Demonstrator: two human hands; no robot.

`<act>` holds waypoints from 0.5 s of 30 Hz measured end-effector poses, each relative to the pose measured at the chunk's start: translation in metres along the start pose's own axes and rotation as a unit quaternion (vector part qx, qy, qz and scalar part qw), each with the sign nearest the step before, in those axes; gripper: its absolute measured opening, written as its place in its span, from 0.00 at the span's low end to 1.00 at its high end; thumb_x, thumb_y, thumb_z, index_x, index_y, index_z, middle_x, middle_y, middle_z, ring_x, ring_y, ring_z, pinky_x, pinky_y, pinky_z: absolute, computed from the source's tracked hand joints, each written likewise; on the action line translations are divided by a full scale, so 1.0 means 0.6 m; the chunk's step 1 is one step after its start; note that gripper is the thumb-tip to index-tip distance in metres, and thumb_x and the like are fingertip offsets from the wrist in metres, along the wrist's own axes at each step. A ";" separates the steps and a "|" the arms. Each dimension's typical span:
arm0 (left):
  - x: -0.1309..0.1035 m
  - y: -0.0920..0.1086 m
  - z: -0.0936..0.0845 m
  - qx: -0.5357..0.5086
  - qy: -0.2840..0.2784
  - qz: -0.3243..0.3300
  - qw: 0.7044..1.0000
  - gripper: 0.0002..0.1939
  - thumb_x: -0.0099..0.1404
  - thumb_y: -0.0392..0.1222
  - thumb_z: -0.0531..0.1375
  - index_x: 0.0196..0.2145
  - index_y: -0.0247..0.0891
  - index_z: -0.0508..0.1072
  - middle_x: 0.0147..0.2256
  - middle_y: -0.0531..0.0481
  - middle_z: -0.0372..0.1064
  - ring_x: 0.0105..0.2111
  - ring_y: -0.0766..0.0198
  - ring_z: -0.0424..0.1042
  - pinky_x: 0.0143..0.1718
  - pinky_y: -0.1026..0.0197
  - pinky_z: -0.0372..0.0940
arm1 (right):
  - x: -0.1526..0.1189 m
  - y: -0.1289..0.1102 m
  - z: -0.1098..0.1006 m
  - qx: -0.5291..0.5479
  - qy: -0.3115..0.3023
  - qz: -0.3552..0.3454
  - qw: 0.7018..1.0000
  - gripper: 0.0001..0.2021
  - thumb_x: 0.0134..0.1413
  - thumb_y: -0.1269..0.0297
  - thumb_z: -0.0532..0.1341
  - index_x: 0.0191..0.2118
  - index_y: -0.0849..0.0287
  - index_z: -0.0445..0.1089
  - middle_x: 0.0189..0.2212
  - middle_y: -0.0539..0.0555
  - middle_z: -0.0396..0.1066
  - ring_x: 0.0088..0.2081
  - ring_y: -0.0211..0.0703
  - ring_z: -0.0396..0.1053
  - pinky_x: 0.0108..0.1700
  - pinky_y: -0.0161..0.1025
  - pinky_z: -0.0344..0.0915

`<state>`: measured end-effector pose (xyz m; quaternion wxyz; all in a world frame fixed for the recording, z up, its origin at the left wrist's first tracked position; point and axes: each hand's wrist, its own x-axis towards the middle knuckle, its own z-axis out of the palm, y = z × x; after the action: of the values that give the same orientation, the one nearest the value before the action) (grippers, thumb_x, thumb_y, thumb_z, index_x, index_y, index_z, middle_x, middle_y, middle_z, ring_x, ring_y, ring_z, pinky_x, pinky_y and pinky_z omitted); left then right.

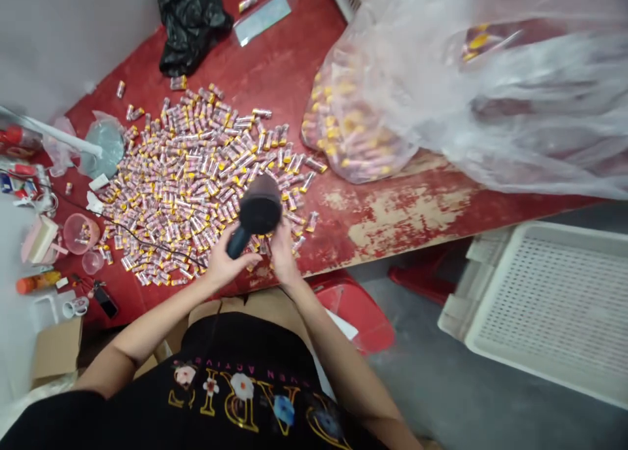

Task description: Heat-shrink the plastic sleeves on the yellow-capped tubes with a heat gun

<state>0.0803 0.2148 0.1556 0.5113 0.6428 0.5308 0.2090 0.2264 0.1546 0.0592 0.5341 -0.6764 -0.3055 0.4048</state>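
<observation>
My left hand (pixel 226 264) is closed round the handle of a black hair dryer (pixel 260 208), whose wide head points up toward me over the table. My right hand (pixel 284 252) is just right of the dryer head. Its fingers are bent and partly hidden behind the dryer, so what they hold, if anything, cannot be made out. Under and around both hands spreads a large pile of small clear tubes (pixel 186 162) with pinkish labels and yellow ends. A thin dark cord (pixel 142 239) runs across the pile from the left.
The red table (pixel 275 64) has a worn front edge. A big clear plastic bag (pixel 363 129) of similar tubes lies to the right. A black bag (pixel 191 21) sits at the back; pink cups (pixel 81 234) stand left. A white crate (pixel 554 306) and red stool (pixel 360 312) are below.
</observation>
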 end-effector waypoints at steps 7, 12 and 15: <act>-0.012 0.037 -0.104 -0.113 0.105 -0.170 0.973 0.22 0.54 0.54 0.73 0.36 0.37 0.74 0.21 0.56 0.69 0.18 0.67 0.67 0.23 0.64 0.65 | 0.308 0.079 -0.036 -0.263 0.048 0.044 0.963 0.34 0.67 0.47 0.50 0.71 0.62 0.56 0.72 0.70 0.44 0.72 0.67 0.42 0.68 0.69 0.43; -0.040 0.069 -0.102 -0.101 0.174 -0.157 0.967 0.21 0.52 0.52 0.74 0.37 0.37 0.74 0.23 0.55 0.71 0.21 0.65 0.70 0.26 0.63 0.66 | 0.298 0.057 0.128 -0.309 -0.070 -0.045 0.947 0.32 0.67 0.52 0.53 0.71 0.64 0.57 0.75 0.69 0.37 0.72 0.76 0.28 0.67 0.74 0.31; -0.024 0.082 -0.093 -0.103 0.180 -0.161 0.965 0.21 0.52 0.51 0.74 0.36 0.37 0.74 0.23 0.55 0.71 0.21 0.65 0.70 0.26 0.63 0.66 | 0.233 0.027 0.204 -0.309 -0.216 -0.134 0.916 0.28 0.66 0.60 0.53 0.66 0.72 0.61 0.70 0.75 0.49 0.70 0.73 0.39 0.67 0.70 0.37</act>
<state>0.0533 0.2302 0.2246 0.4975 0.4444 0.6865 0.2894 0.1868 0.3269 -0.0001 0.2687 -0.6568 -0.6112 0.3505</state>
